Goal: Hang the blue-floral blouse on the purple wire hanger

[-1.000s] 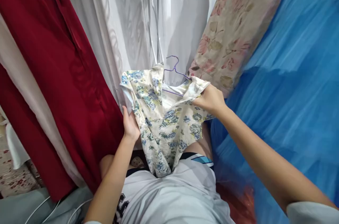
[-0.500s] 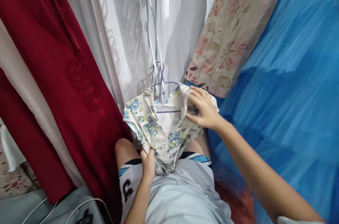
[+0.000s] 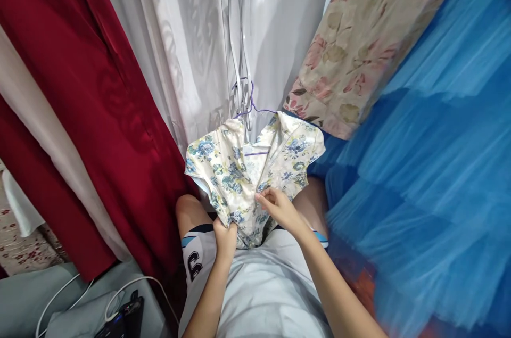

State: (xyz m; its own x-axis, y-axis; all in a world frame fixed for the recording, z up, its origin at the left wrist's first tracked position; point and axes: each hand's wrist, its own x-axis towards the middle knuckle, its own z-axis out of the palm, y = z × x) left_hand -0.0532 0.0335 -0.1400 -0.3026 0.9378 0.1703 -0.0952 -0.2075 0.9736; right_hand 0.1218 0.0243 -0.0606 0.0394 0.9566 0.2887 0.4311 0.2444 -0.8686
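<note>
A cream blouse (image 3: 229,170) with blue and green flowers hangs on a thin purple hanger (image 3: 253,106) in front of my lap. Its short sleeves are spread to either side, and the V neckline faces me. My left hand (image 3: 225,237) is closed on the blouse's lower left side, thumb on top and the other fingers hidden behind the cloth. Near the bottom of the V, my right hand (image 3: 281,210) pinches the neckline edge between thumb and fingertips.
Behind the hanger are white curtains (image 3: 179,34) and dangling pale straps (image 3: 242,45). Dark red cloth (image 3: 107,130) hangs at left, floral cloth (image 3: 351,56) and a blue ruffled tulle garment (image 3: 423,167) at right. Black devices (image 3: 123,316) with white cables lie at lower left.
My right hand has come down from the right shoulder of the blouse to the neckline's lower edge. The right front now lies flatter, its sleeve spread out. My left hand keeps its grip.
</note>
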